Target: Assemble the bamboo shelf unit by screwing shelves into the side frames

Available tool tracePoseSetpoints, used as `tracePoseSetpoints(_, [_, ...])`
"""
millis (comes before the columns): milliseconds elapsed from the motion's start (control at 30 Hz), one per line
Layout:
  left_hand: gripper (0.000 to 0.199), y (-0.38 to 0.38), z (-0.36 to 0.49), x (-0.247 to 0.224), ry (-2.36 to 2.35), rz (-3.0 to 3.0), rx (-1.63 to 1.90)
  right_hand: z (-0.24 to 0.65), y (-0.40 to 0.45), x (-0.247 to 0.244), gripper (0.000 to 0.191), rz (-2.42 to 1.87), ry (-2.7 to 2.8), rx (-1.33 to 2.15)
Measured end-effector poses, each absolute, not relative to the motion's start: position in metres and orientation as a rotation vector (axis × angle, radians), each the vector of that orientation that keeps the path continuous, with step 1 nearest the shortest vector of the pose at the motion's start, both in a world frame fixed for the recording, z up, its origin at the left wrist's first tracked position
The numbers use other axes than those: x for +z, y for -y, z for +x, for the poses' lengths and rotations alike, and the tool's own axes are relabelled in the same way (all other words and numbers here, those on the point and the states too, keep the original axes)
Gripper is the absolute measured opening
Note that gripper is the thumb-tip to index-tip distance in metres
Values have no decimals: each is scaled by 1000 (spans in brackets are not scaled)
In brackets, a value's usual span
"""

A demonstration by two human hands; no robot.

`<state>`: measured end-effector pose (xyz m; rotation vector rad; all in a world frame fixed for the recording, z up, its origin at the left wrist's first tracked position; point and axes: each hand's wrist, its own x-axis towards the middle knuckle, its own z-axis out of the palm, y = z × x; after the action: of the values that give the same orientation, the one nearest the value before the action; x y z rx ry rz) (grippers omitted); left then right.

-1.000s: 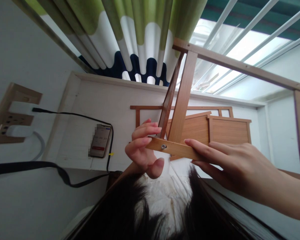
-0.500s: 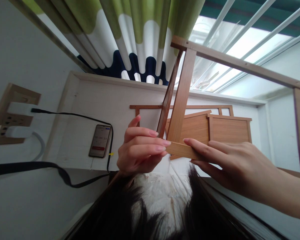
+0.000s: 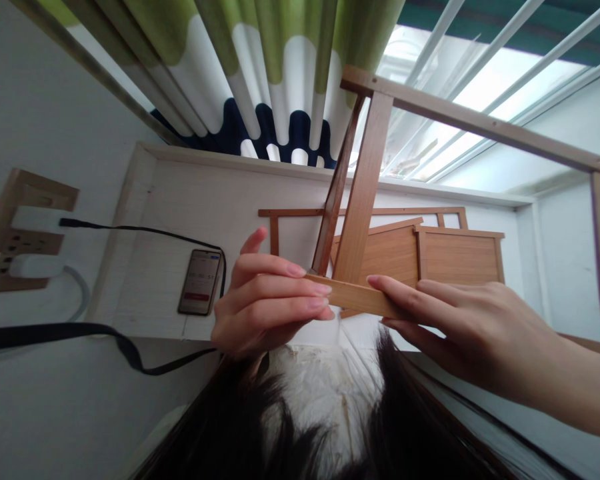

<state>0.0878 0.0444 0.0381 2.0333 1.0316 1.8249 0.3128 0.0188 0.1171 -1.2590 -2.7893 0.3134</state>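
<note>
A brown wooden frame (image 3: 364, 193) stands upright in front of me, its top rail running off to the right. Its near bottom rail (image 3: 357, 298) lies between my hands. My right hand (image 3: 460, 320) grips that rail from the right, fingers above and below it. At the rail's left end is my left hand (image 3: 267, 300), with several fingers bent together against the wood and the index finger lifted. The left thumb is hidden. Behind the frame, flat wooden panels (image 3: 460, 257) and another thin wooden frame (image 3: 274, 233) lie on a white surface.
A phone (image 3: 199, 281) lies on the white ledge (image 3: 165, 200) at left, a black cable (image 3: 130, 228) beside it. Chargers fill a wall socket (image 3: 27, 230). A curtain (image 3: 280, 67) and a barred window (image 3: 460, 87) are behind. Dark hair (image 3: 205, 427) hangs low in view.
My left hand has slid a little left along the rail, baring more of its end. My right hand and the frame stay almost in place.
</note>
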Motion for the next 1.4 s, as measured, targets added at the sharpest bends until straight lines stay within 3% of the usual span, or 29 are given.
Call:
tracePoseSetpoints(800, [11,-55,79,65,-918,2184,1494,314,-17,115,36,-1283,2774,272])
tracePoseSetpoints(867, [25,-59,77,62,-809,2206,1479,314,-17,116,36,-1285,2773,282])
tracePoseSetpoints(1000, [82,-63,77,50,-697,2132,1473,314,-17,116,38,-1290,2776,297])
tracePoseSetpoints(1100, [101,-60,82,34,-727,1926,1485,314,-18,116,38,-1283,2768,295])
tracePoseSetpoints(1200, [98,-52,89,16,-748,1724,1475,313,-18,116,38,-1280,2773,297])
tracePoseSetpoints(1400, [51,-46,101,-2,-852,1818,1523,314,-18,116,37,-1274,2783,283])
